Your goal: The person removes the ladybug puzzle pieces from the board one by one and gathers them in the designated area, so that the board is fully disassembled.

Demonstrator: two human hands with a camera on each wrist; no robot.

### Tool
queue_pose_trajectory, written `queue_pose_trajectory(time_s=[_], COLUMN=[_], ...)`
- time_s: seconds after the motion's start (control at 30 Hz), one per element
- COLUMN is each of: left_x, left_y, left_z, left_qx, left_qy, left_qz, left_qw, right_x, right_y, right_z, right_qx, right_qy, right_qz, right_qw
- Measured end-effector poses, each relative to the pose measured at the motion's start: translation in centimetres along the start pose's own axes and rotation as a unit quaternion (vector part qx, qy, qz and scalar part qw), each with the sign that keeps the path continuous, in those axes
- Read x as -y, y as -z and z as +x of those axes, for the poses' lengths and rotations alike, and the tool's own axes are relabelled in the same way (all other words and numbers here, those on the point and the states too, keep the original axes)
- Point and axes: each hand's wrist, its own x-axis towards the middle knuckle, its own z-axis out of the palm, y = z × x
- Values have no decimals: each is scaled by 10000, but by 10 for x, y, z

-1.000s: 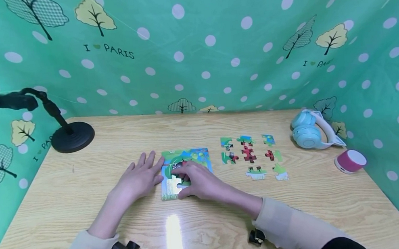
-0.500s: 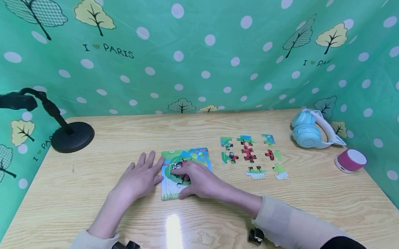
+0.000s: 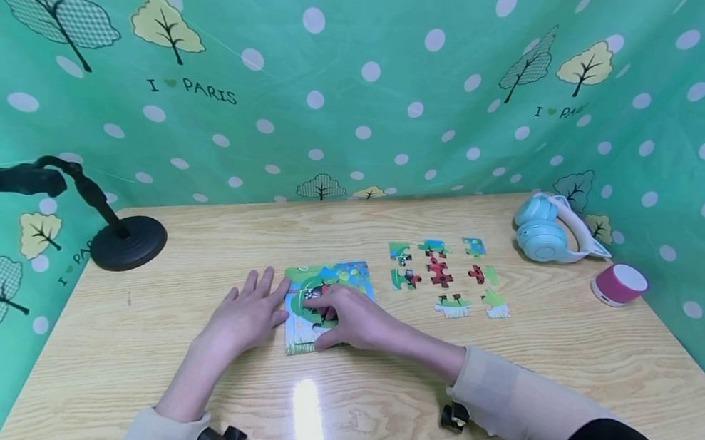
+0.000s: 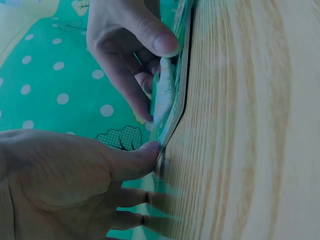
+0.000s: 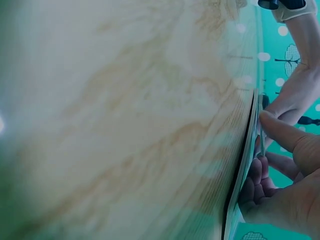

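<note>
A jigsaw puzzle board [image 3: 360, 273] with a colourful cartoon picture lies flat on the table. My left hand [image 3: 245, 319] is spread at its left side, and the thumb touches the board's edge in the left wrist view. Over the board's lower left part, my right hand [image 3: 358, 320] pinches a puzzle piece [image 4: 166, 87] between thumb and fingers. That piece stands slightly tilted against the board; whether it lies fully flat anywhere I cannot tell. The right hand covers much of the board's middle and right.
Several loose puzzle pieces [image 3: 440, 272] lie right of the board. Blue headphones [image 3: 542, 232] and a pink-and-white cylinder [image 3: 619, 285] stand farther right. A black stand [image 3: 129, 240] is at the back left. A patterned green cloth [image 3: 331, 136] hangs behind the table [image 3: 212, 235].
A bright glare on the puzzle piece at the board's lower left has gone, so its tilt has changed slightly. Both hands stay nearly in place.
</note>
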Motion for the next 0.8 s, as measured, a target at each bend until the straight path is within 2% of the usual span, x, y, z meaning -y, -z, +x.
queue_pose_trajectory(time_s=[0.2,0.37,0.8], left_x=[0,0,-1], left_y=[0,0,1], left_z=[-1,-2,-2], left_qx=[-9,-21,5], left_qy=[-6,-17,2], left_qz=[-17,-47,-48], left_qw=[10000,10000,10000], right_x=[-7,-17,-73], right_y=[7,21,67], right_z=[-1,-11,-55], right_qx=[-11,-127,-410], right_qy=[206,181,145], right_qz=[188,171,-265], right_qw=[9996,9996,9987])
